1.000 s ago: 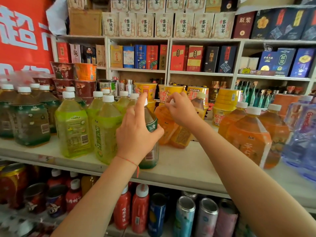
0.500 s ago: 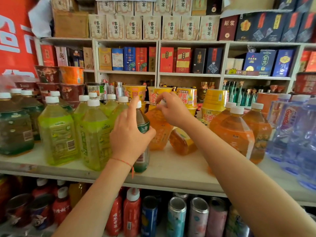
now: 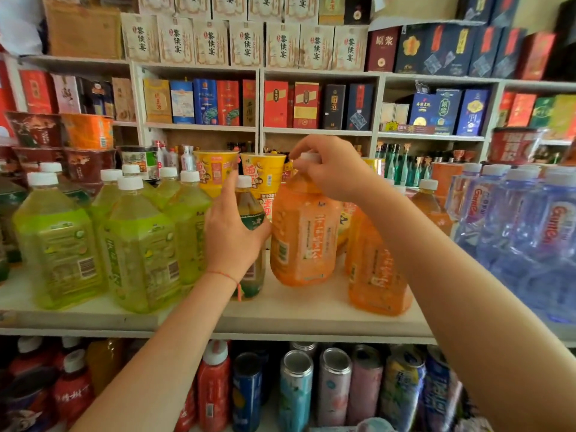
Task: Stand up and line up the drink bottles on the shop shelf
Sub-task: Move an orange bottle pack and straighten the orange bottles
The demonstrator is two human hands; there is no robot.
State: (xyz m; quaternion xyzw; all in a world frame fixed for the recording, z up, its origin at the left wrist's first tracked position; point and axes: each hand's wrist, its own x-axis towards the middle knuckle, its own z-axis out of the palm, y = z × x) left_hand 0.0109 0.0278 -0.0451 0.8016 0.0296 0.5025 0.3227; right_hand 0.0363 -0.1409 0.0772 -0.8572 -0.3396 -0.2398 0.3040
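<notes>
On the shop shelf [image 3: 280, 316] we count two hands at work. The left hand [image 3: 232, 241] has its fingers clamped round one slim dark tea bottle [image 3: 249, 210], which stands upright near the shelf's middle. The right hand [image 3: 333, 169] has its fingers closed on the white cap of one large orange bottle [image 3: 304, 238], upright just right of the slim one. A second large orange bottle [image 3: 375, 275] stands nearer and further right, and a third [image 3: 431, 204] farther back. To the left we count at least five large green bottles [image 3: 140, 244], all upright; at far right, several clear water bottles [image 3: 536, 232], too blurred to count.
</notes>
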